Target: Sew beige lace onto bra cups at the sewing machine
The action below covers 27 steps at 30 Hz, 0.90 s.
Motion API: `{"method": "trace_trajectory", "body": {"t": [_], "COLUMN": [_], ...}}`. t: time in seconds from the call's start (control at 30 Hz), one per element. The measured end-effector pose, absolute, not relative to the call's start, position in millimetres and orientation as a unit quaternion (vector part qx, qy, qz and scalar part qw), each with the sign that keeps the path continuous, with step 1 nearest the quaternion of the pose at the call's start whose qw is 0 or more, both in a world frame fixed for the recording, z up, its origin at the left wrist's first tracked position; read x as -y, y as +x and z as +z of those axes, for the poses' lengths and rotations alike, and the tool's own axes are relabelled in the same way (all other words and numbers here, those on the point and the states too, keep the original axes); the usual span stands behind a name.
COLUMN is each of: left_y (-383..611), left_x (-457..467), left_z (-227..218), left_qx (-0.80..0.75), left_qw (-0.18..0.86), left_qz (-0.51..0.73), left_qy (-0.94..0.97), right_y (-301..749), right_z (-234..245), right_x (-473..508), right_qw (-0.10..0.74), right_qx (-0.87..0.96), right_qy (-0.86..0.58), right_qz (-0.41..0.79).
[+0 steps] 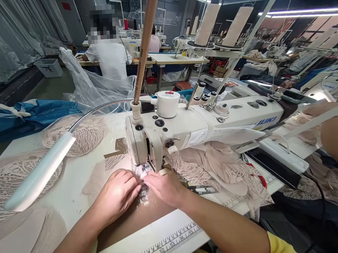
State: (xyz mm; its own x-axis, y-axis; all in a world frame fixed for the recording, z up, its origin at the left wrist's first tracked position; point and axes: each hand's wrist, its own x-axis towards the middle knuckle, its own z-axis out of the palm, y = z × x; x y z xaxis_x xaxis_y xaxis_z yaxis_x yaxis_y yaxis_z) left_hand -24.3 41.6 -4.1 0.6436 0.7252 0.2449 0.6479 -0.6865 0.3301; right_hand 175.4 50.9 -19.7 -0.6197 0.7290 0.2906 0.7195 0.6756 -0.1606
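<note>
A white JUKI sewing machine stands across the table, its needle area lit brightly. Just in front of the presser foot, my left hand has its fingers curled together at the edge of a pale lace piece. My right hand pinches the fabric close beside it, thumb and fingertips near the needle. What exactly lies between the fingertips is small and washed out by glare. Beige lace pieces are heaped right of the needle, under the machine arm.
A lamp on a bendable neck reaches over the left side, above more lace pieces. Printed ruler markings run along the table's front edge. Thread cones stand behind the machine. A person in a white shirt sits ahead.
</note>
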Motion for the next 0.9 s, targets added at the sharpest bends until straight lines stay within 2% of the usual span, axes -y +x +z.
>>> {"method": "trace_trajectory", "body": {"t": [0.27, 0.63, 0.9], "left_y": [-19, -21, -29], "left_x": [-39, -46, -56], "left_z": [-6, -7, -8], "left_qx": [-0.341, -0.371, -0.382], "left_qw": [0.008, 0.013, 0.017], "left_qz": [0.17, 0.161, 0.158], "left_qy": [0.925, 0.914, 0.91], "right_y": [184, 178, 175], "right_z": [-16, -10, -13], "right_x": [-41, -45, -47], "right_qw": [0.146, 0.087, 0.09], "right_qx": [0.914, 0.898, 0.887], "right_qy": [-0.378, -0.43, -0.449], "right_qz": [0.037, 0.037, 0.05]}}
